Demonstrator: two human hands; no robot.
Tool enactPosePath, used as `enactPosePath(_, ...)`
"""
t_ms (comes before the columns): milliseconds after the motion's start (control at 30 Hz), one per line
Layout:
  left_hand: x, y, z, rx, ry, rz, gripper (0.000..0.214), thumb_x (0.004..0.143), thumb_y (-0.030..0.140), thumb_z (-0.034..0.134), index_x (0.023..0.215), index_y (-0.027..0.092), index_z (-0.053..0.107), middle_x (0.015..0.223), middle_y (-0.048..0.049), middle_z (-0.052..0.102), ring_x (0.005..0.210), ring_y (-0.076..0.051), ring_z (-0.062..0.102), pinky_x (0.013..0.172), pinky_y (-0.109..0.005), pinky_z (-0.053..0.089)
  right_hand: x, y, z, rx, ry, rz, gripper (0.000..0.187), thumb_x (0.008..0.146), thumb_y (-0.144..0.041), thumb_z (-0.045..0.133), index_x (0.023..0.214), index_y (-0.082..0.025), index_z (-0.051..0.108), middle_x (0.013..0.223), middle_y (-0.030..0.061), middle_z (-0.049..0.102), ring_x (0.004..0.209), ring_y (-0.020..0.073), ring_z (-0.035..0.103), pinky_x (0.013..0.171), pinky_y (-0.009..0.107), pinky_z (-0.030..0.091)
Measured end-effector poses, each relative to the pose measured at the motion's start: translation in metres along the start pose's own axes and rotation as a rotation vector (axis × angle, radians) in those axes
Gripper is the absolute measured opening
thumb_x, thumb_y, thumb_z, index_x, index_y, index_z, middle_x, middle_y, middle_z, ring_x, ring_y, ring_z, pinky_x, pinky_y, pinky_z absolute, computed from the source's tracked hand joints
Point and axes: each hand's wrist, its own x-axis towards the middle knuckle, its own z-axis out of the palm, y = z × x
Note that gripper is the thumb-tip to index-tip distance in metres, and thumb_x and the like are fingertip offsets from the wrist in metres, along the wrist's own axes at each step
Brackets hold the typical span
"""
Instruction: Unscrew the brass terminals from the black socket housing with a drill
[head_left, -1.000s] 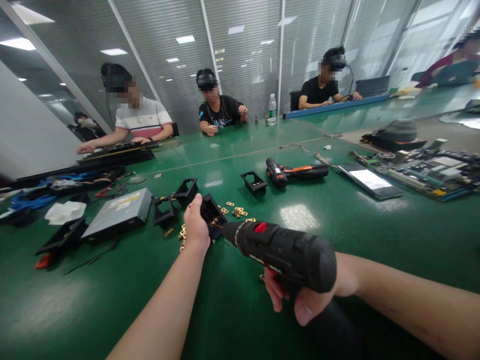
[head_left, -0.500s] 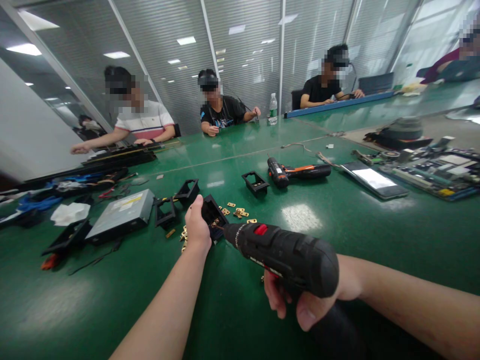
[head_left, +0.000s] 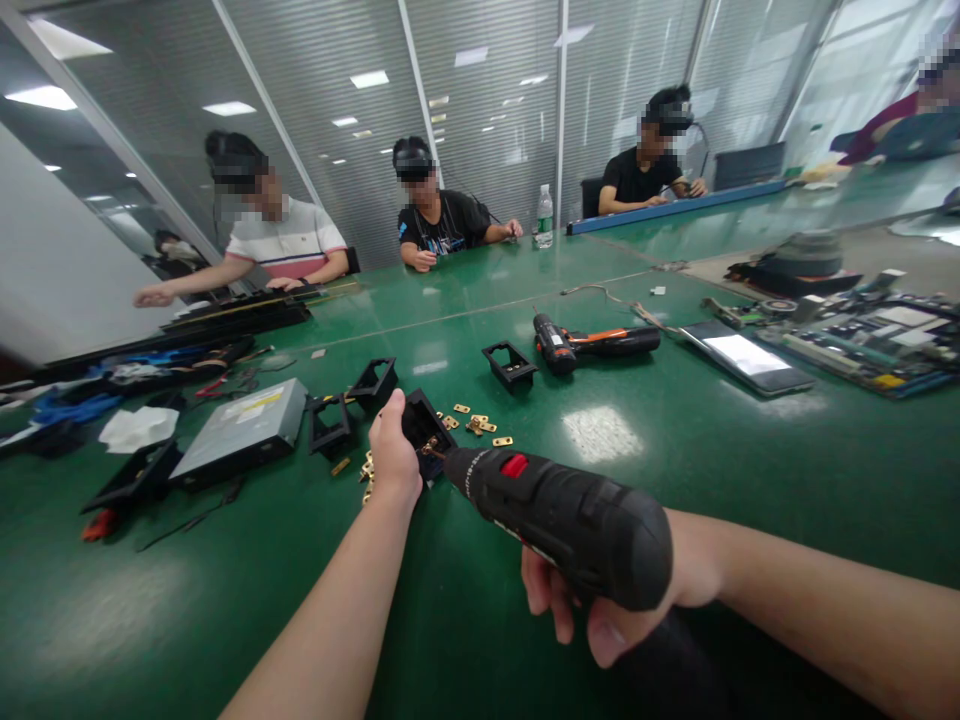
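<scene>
My left hand [head_left: 391, 450] grips the side of a black plastic housing [head_left: 421, 412], tilted with its open inside facing me. Brass-coloured metal shows at the bottom of its inside. My right hand [head_left: 600, 610] is closed round the handle of a black cordless drill [head_left: 562, 510] with a red switch on top. The drill's bit reaches into the housing, at the brass-coloured metal; exact contact is too small to tell. Small brass plates with holes [head_left: 480, 425] lie scattered beside and behind the housing, some partly hidden by my left hand.
More black housings [head_left: 330, 425] stand near my left hand, and another one [head_left: 510, 365] further back. A silver disc drive [head_left: 244, 430] lies left. A second drill [head_left: 555, 343], a phone [head_left: 746, 358] and circuit boards [head_left: 885, 340] are on the right. Several people sit across the table.
The drill's rear has dipped slightly and shifted a little left with my right hand. My left hand and the housing stay nearly where they were.
</scene>
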Motion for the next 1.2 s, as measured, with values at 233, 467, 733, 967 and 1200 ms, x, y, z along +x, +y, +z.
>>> enactPosePath(233,0.000,-0.001,0.000,-0.010,0.002,-0.010,0.056,0.071,0.070,0.084,0.089,0.021,0.066,0.086,-0.0039,0.073,0.083,-0.025,0.073,0.076,-0.037,0.059,-0.002,-0.010,0.006,-0.015,0.042,-0.081,0.058,0.047,-0.028,0.112,0.092,-0.014,0.079,0.093,0.0049,0.078,0.079,0.0184,0.077,0.068,0.027,0.062)
enactPosePath(467,0.003,-0.003,-0.001,-0.001,0.023,-0.006,0.056,0.070,0.071,0.084,0.087,0.020,0.068,0.084,-0.0040,0.073,0.082,-0.025,0.074,0.075,-0.036,0.059,-0.003,0.007,-0.003,0.074,-0.013,-0.068,0.067,0.052,-0.029,0.112,0.110,-0.015,0.082,0.103,0.0072,0.081,0.080,0.0174,0.079,0.075,0.027,0.064)
enactPosePath(733,0.002,-0.003,-0.002,-0.020,0.010,-0.003,0.053,0.072,0.069,0.084,0.085,0.021,0.067,0.085,-0.0045,0.074,0.079,-0.025,0.074,0.072,-0.035,0.060,0.000,0.011,-0.005,0.072,-0.070,-0.077,0.070,0.051,-0.029,0.112,0.113,-0.016,0.083,0.098,0.0066,0.081,0.081,0.0182,0.077,0.073,0.027,0.064)
enactPosePath(967,0.004,-0.004,-0.002,0.004,-0.013,0.011,0.054,0.075,0.071,0.082,0.087,0.021,0.065,0.082,-0.0032,0.072,0.078,-0.026,0.074,0.072,-0.037,0.060,-0.002,0.003,0.001,0.050,-0.020,-0.094,0.060,0.052,-0.028,0.112,0.104,-0.016,0.084,0.092,0.0047,0.080,0.080,0.0178,0.077,0.071,0.026,0.064)
enactPosePath(1200,0.006,-0.005,-0.003,0.001,-0.036,0.017,0.054,0.075,0.071,0.081,0.088,0.021,0.068,0.084,-0.0042,0.075,0.079,-0.025,0.075,0.074,-0.038,0.062,-0.002,0.004,0.003,0.105,-0.005,-0.049,0.067,0.046,-0.022,0.112,0.106,-0.015,0.083,0.100,0.0065,0.082,0.079,0.0175,0.079,0.067,0.023,0.064)
